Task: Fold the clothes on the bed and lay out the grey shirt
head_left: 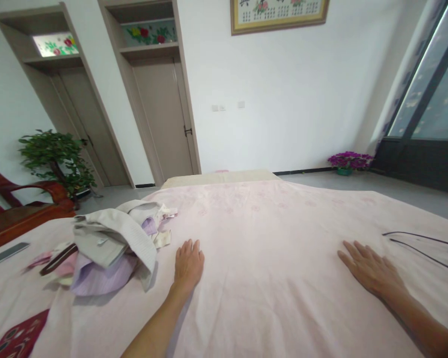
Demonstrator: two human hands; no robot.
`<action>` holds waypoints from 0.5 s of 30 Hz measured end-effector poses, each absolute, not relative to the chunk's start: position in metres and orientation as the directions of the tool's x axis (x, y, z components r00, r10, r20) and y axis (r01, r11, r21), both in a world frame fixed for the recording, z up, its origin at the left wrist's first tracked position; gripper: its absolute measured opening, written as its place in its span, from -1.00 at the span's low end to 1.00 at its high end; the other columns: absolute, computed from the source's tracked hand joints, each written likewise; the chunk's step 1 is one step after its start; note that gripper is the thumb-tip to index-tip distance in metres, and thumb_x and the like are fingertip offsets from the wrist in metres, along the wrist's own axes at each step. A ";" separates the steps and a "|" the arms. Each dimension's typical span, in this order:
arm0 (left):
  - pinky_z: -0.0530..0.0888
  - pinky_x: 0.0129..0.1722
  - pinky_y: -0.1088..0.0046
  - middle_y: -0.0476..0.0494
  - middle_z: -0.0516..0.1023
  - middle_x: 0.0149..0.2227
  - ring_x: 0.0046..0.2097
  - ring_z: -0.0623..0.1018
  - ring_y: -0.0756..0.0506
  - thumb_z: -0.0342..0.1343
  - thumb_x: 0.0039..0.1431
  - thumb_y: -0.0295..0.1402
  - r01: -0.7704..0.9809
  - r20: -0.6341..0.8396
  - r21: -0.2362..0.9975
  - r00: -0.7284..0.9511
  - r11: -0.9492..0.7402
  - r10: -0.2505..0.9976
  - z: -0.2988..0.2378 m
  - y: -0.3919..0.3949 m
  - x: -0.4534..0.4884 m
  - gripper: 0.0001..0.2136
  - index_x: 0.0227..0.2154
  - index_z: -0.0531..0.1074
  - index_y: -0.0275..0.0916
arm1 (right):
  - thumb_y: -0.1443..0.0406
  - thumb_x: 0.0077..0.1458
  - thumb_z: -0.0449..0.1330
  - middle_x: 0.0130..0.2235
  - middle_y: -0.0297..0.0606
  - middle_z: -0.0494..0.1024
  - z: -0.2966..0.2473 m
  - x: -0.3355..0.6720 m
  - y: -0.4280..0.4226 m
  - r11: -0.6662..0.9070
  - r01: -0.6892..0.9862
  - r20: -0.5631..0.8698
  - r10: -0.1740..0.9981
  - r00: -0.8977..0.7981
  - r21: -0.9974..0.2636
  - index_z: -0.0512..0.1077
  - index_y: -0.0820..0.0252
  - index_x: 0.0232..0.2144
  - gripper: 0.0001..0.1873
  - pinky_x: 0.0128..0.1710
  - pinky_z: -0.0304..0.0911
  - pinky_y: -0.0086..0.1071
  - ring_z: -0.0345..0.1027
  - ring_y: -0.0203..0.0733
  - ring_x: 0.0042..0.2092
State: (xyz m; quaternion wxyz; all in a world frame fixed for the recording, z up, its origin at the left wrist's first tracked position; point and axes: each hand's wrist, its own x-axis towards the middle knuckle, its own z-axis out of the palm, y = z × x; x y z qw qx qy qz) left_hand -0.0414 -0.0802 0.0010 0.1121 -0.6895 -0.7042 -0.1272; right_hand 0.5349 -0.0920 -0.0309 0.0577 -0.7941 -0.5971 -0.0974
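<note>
My left hand (187,263) lies flat on the pale pink bedsheet (269,258), fingers together and stretched forward, holding nothing. A heap of clothes (112,243), grey and lilac, sits just to its left without touching it. My right hand (369,271) rests palm down on the sheet at the right, fingers spread. A thin black hanger (425,246) lies on the sheet just beyond and right of that hand.
A flat dark phone-like object (5,254) lies at the far left. A red patterned item (17,340) sits at the bottom left corner. A red wooden chair (18,209) and potted plant (56,156) stand left of the bed. Two doors, purple flowers (349,161) and a window lie beyond.
</note>
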 end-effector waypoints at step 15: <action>0.10 0.25 0.00 -0.39 0.28 0.28 0.31 0.23 -0.32 -0.15 0.31 -0.30 1.000 0.300 0.020 -0.023 0.018 0.954 -0.001 -0.078 -0.043 -0.54 0.22 0.29 -0.26 | 0.04 0.34 -0.18 0.41 0.08 -0.13 -0.034 0.540 -0.087 -0.243 0.963 0.205 0.954 0.217 0.113 0.11 0.14 0.33 -0.38 0.22 -0.18 -0.09 -0.18 0.08 0.38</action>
